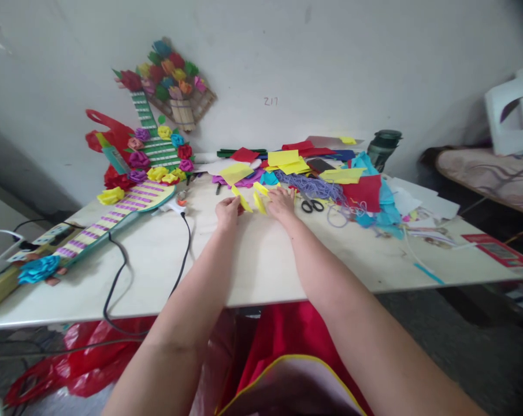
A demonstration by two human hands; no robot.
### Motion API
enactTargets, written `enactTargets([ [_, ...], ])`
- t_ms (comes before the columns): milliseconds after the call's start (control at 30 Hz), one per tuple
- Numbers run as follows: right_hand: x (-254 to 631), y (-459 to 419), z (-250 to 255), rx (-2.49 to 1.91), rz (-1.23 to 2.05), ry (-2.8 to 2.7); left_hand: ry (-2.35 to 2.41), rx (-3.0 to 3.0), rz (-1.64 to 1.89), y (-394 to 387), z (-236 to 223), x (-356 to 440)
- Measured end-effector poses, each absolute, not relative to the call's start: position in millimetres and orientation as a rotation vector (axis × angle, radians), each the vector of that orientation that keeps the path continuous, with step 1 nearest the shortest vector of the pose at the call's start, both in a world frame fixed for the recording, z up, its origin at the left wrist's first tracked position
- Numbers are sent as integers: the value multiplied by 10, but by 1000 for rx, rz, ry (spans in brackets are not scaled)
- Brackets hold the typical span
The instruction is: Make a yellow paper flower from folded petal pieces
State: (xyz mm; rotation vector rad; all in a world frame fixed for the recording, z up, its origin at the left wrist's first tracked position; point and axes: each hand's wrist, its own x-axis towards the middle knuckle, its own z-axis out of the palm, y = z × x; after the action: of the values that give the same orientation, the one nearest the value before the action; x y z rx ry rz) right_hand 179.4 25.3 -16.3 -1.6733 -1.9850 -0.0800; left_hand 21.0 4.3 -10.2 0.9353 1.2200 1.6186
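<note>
Left hand (227,212): fingertips closed on one yellow paper strip (244,200). Right hand (281,203): fingers bent beside other yellow pieces (259,203); grip, I cannot tell. Location: between both hands, over the table (261,260). Handling, I judge: light, limp, easily creased; best taken by the edges.

Looks matt and papery on the yellow strips (259,203), glossy plastic on the lower red bag (85,370), smooth on the tabletop (261,268).
</note>
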Motion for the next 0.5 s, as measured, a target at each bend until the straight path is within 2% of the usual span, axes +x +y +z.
enactTargets([
  [300, 1618, 193, -62, -1355, 37, -1936, 820, 702, 1590, 15, 17, 171],
  [500, 1537, 107, -37, -1318, 48, -1976, 648, 604, 1573, -25, 74, 136],
])
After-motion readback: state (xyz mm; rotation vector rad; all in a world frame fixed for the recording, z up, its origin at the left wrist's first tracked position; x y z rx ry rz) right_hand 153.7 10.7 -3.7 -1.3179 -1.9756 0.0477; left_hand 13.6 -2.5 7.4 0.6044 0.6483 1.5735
